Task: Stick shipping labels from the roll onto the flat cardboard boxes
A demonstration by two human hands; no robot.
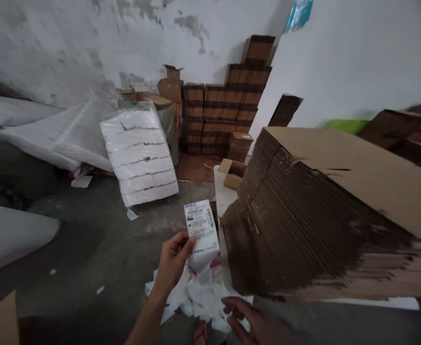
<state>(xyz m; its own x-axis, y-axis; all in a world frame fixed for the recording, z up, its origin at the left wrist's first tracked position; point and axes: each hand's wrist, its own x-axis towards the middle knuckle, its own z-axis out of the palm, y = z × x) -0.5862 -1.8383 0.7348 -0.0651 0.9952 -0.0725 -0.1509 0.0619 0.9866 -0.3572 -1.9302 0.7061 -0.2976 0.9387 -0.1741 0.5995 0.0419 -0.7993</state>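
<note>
Concrete floor, left hand (174,261) gripping labelled packet (202,235)

Cardboard stack (325,211) right — floor (99,239) open

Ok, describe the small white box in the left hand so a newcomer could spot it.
Find the tall stack of flattened cardboard on the right. At its left foot, the left hand holds up a small white box above crumpled white wrapping. It alone carries a printed barcode label.
</note>
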